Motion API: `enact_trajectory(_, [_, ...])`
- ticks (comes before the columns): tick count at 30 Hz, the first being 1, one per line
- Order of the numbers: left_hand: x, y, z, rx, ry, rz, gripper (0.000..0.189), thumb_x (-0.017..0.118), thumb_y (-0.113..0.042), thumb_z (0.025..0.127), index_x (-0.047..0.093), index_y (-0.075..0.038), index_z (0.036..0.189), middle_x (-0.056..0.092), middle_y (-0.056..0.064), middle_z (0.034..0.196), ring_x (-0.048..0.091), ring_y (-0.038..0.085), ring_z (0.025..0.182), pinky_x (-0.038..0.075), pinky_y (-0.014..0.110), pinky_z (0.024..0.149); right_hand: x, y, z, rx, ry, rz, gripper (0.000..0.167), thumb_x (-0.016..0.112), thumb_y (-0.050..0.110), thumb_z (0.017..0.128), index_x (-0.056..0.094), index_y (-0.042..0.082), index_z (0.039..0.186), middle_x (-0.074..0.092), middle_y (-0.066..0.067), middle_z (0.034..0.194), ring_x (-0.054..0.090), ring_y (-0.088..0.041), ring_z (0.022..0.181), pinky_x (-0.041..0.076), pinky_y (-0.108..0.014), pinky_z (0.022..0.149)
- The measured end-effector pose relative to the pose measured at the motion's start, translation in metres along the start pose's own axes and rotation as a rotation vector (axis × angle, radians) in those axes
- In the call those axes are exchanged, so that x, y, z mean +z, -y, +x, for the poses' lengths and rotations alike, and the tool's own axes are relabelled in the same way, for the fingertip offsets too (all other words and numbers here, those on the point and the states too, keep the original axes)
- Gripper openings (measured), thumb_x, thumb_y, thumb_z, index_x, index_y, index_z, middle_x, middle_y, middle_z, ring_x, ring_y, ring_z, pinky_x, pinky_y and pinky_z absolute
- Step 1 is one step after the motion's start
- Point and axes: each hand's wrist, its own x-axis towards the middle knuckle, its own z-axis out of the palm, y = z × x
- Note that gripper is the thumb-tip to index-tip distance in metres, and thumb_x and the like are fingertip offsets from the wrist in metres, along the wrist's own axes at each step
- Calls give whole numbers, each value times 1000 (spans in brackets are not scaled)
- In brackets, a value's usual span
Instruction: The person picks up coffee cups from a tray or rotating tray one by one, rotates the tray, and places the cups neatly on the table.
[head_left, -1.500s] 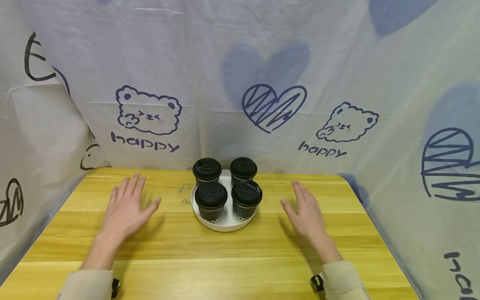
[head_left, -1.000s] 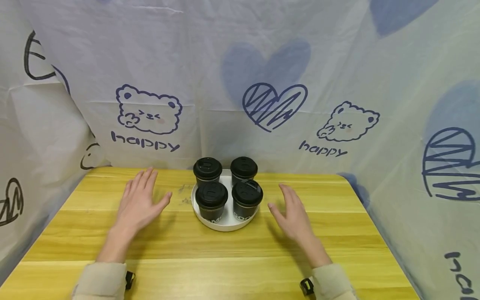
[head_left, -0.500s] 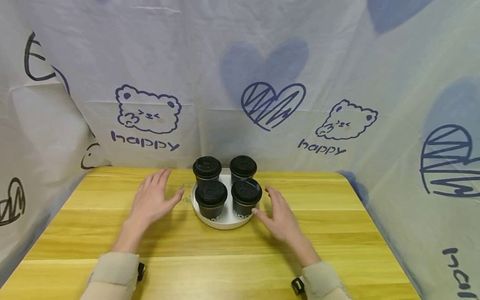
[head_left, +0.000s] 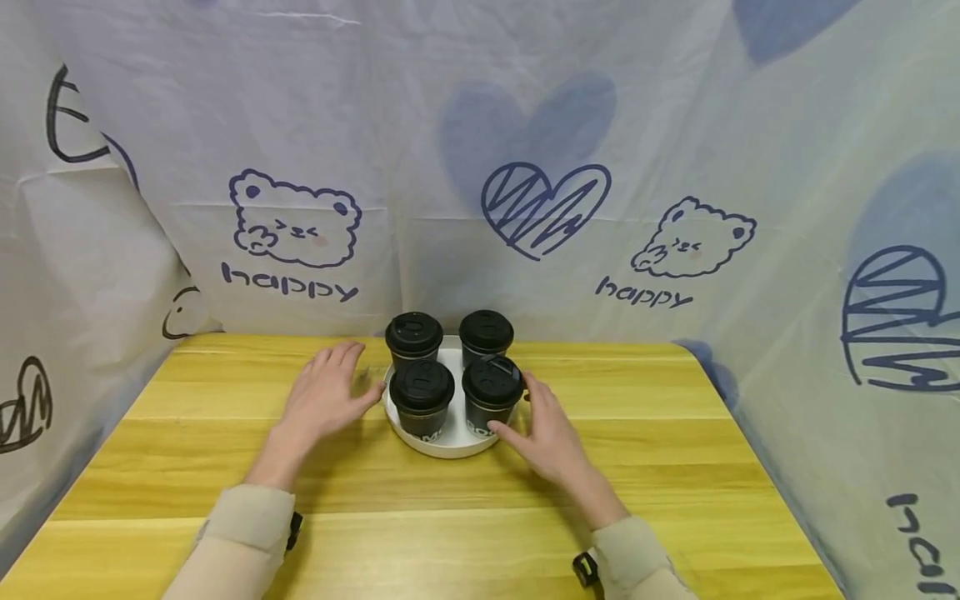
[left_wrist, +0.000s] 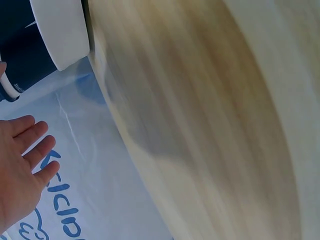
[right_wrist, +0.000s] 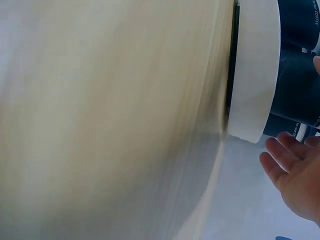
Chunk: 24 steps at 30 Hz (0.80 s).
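Four dark cups (head_left: 422, 417), lidded, upright on one round white tray (head_left: 450, 452) at roughly 10, 2, 4 and 8 o'clock. Right hand (head_left: 553, 446) at the tray's 4 o'clock: thumb and fingers spread wide beside the nearest cup, no grip; contact unclear. Left hand (head_left: 324, 402) at 9 o'clock: fingers extended, thumb toward the tray rim, holding nothing; contact unclear. One worktop (head_left: 442, 533) beneath; two pale sleeves (head_left: 243, 529); printed cloth (head_left: 420, 108) at 12 o'clock. Rear cups partly hidden by front pair; front lettering partly covered. Wrist views crop hands and cups.
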Motion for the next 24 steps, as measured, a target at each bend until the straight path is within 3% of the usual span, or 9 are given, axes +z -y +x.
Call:
enact_trajectory(13, [13, -1, 8, 32, 57, 29, 76, 64, -47, 93, 48, 6, 145, 51, 26, 146, 44, 45, 135, 30, 63, 119, 8, 1, 8, -17, -1, 117, 91, 81, 43, 88, 35, 8, 159, 50, -16, 148, 53, -33, 130, 45, -51, 112])
enact_trajectory(24, [24, -6, 15, 20, 123, 57, 74, 71, -51, 90, 54, 5, 135, 55, 24, 136, 48, 41, 125, 40, 60, 110, 13, 1, 9, -22, -21, 151, 86, 85, 40, 85, 43, 8, 153, 57, -13, 141, 48, -34, 131, 43, -53, 111])
